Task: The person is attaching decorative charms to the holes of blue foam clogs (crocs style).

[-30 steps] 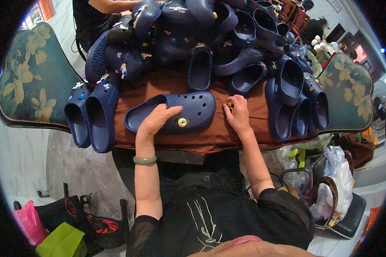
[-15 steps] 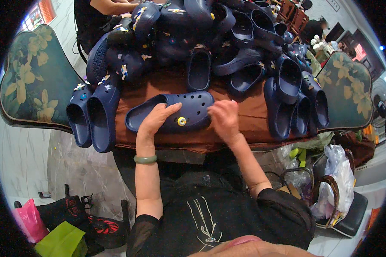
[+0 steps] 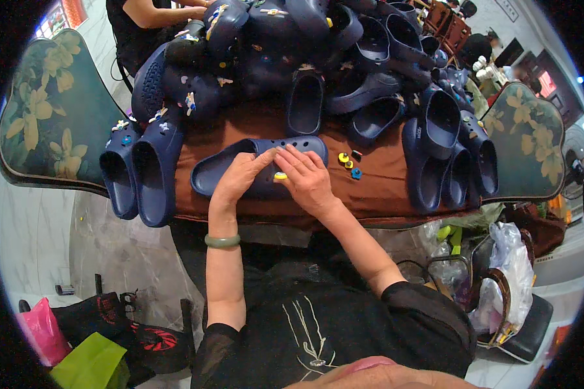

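Observation:
A dark blue foam clog [image 3: 214,172] lies on its side across the brown table top [image 3: 383,188] in front of me. My left hand [image 3: 240,176] rests on its upper and holds it down; a green bangle is on that wrist. My right hand [image 3: 305,178] presses on the clog's toe part, fingers beside a small yellow charm [image 3: 280,176] set in the clog. Several small loose charms [image 3: 349,162], yellow, blue and black, lie on the table just right of my right hand.
A big heap of dark blue clogs [image 3: 305,45] fills the table's far side, with pairs at the left [image 3: 136,168] and right [image 3: 441,149]. Another person [image 3: 149,19] works at the far left. Floral chairs flank the table. Bags [image 3: 499,279] stand at the lower right.
My right hand has come left from the loose charms onto the clog's toe. My left hand stays on the clog.

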Available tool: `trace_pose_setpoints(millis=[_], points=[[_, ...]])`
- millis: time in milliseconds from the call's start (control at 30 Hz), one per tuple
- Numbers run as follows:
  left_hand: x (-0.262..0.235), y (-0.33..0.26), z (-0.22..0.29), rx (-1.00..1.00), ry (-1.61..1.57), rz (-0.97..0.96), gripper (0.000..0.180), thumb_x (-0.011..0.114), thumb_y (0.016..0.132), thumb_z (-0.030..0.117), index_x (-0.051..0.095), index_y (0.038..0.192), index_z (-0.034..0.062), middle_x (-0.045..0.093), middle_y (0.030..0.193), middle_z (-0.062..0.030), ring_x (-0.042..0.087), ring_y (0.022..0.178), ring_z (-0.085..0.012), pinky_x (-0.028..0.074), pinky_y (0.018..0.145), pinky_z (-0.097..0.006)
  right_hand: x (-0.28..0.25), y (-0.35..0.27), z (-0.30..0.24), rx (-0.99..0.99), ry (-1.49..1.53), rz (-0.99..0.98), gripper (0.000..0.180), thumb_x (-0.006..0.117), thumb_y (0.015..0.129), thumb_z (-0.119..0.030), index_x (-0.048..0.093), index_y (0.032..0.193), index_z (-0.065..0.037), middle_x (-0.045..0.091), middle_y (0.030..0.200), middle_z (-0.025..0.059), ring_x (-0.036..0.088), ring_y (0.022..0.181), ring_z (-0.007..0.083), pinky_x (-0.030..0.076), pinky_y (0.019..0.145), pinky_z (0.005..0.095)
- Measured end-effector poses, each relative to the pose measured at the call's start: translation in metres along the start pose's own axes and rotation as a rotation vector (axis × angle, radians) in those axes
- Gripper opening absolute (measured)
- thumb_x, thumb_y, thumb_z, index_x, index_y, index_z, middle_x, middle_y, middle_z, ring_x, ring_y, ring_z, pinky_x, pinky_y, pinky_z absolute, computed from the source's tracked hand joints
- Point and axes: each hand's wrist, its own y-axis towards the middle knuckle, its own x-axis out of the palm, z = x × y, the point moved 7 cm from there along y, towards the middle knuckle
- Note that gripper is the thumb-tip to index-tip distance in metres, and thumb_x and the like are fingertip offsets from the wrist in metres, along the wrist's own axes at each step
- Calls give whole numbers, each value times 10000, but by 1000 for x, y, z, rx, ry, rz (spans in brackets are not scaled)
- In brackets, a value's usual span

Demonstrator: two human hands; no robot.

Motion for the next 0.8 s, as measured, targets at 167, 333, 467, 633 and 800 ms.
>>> trace_pose_setpoints(millis=[167, 333, 467, 633, 800], points=[[4, -1, 4, -125, -51, -60, 409, 622, 926, 352, 676, 742, -10, 503, 694, 72, 408, 635, -28, 343, 520, -258, -4, -1, 2, 69, 126, 134, 393, 720, 744, -86, 650, 1131, -70, 631, 1230, 78, 553, 1202, 228, 399, 977, 392], [7, -3, 6, -107, -120, -26, 388, 640, 913, 347, 678, 766, -11, 532, 707, 61, 443, 643, -32, 369, 542, -242, -7, -5, -1, 29, 217, 257, 283, 725, 713, -77, 666, 990, -78, 657, 1127, 56, 597, 1022, 233, 432, 905, 397], [2, 1, -8, -100, -83, 30, 355, 661, 895, 325, 688, 808, -18, 563, 726, 55, 478, 655, -41, 395, 558, -241, -10, -6, -9, -9, 189, 307, 283, 746, 673, -100, 649, 938, -89, 618, 989, 34, 557, 866, 240, 444, 810, 399], [5, -6, 9, -109, -95, 27, 333, 670, 885, 303, 684, 793, -17, 584, 727, 44, 502, 666, -37, 416, 568, -241, -15, -8, -7, -32, 205, 233, 316, 762, 681, -122, 642, 972, -95, 582, 974, 38, 541, 870, 249, 427, 796, 390], [8, -9, 9, -168, -187, -2, 308, 668, 885, 278, 682, 786, -13, 596, 724, 34, 510, 663, -36, 423, 576, -237, -17, -7, -7, 38, 338, 163, 340, 773, 690, -150, 633, 996, -99, 577, 997, 41, 534, 891, 254, 416, 811, 396]])
